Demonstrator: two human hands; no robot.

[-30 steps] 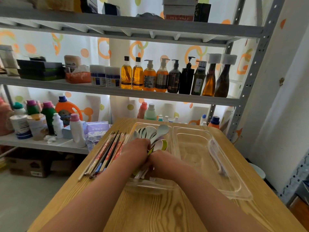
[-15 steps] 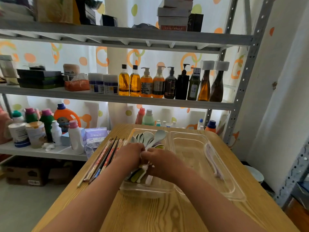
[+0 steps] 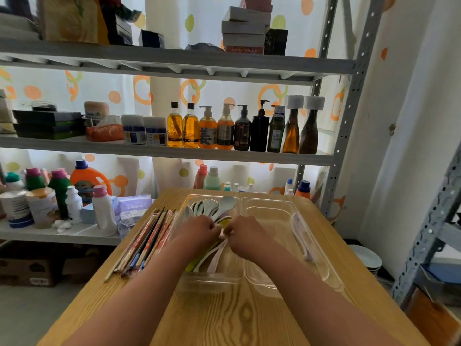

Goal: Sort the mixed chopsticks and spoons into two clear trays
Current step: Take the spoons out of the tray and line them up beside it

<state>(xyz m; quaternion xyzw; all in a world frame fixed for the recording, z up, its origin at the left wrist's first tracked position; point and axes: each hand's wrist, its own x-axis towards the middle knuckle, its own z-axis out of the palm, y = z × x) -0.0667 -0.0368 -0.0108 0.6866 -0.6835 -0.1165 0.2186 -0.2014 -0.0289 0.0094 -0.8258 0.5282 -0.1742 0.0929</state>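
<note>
The fingers (image 3: 215,229) of the left hand (image 3: 199,233) and those of the right hand (image 3: 247,237) are curled and meet over a bundle of spoons (image 3: 217,207), gripping it at the handles. The spoons lie in the left clear tray (image 3: 212,284), their bowls fanned toward its far end. The right tray (image 3: 272,216) sits just beside it, with a pale piece (image 3: 300,236), too blurred to name, along its right wall. Chopsticks (image 3: 146,243) lie side by side on the bench (image 3: 237,320), left of the trays. Bottles (image 3: 224,128) line the shelf (image 3: 162,152) behind.

Amber and dark bottles (image 3: 225,128) are lined up on a grey metal rack (image 3: 174,153) behind the wooden worktop (image 3: 239,318). Boxes (image 3: 243,31) are stacked on its top shelf, an orange jug (image 3: 84,178) lower down.
</note>
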